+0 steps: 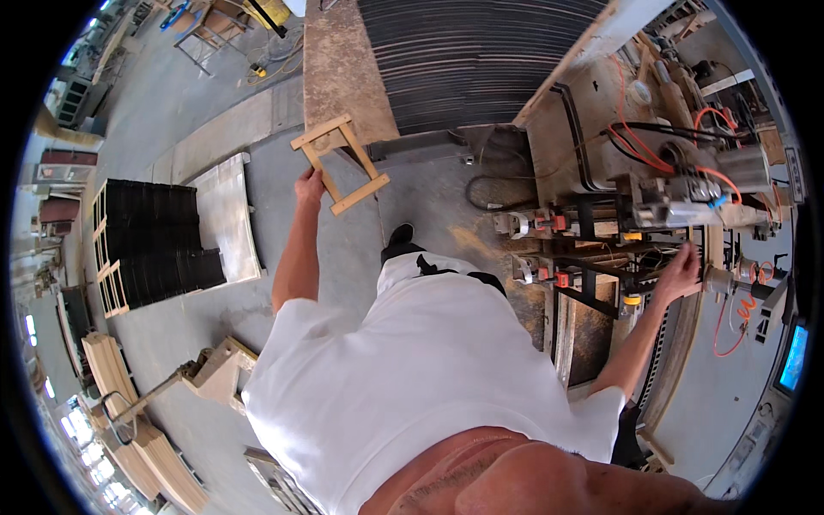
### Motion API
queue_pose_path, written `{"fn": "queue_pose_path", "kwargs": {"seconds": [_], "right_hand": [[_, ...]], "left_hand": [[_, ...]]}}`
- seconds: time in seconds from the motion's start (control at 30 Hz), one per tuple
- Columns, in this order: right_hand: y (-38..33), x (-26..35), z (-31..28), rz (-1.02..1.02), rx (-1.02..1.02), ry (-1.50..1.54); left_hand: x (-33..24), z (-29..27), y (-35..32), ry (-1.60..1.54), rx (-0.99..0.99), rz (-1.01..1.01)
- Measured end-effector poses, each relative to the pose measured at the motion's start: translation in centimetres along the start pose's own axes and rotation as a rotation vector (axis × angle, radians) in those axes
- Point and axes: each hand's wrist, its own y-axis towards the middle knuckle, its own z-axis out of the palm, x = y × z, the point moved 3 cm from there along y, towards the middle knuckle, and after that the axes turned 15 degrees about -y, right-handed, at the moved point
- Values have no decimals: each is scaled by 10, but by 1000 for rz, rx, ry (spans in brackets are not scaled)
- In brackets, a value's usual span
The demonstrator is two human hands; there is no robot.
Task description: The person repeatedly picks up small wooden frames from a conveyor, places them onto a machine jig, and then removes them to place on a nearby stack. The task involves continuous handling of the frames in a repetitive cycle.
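My left hand [311, 186] is stretched out to the left, its fingers closed on one corner of a small wooden frame [360, 195]. Two rails and two crossing slats make up the frame, held in the air above the floor. On the right, my right hand [681, 273] reaches in at the far side of a clamping machine [592, 257]. Its fingers look bent together by a pale upright piece [712, 246]; what they grip is too small to make out. Red-and-black clamps [549, 223] and metal cylinders [738, 172] lie close to that hand.
A large stack of dark slats [481, 60] stands ahead beside a dusty board [339, 60]. Black stacked frames [154, 240] sit on the left floor near a pale sheet [227, 215]. A hand truck [219, 373] stands nearer. Orange hoses [635, 142] cross the machine; a screen [793, 359] glows right.
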Motion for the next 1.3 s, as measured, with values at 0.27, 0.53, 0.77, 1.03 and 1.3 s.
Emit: {"fn": "queue_pose_path", "kwargs": {"seconds": [0.27, 0.53, 0.77, 1.03, 1.3], "right_hand": [[-305, 113, 90, 100, 791, 169], [-479, 111, 49, 757, 1318, 260], [-497, 89, 47, 1135, 1160, 824], [-479, 125, 59, 729, 1197, 155], [-340, 179, -52, 465, 726, -416]], "left_hand": [[-6, 88, 168, 250, 174, -41], [18, 133, 212, 227, 227, -259], [10, 134, 221, 941, 223, 120], [5, 147, 203, 1238, 353, 266], [10, 129, 183, 1111, 720, 665]]}}
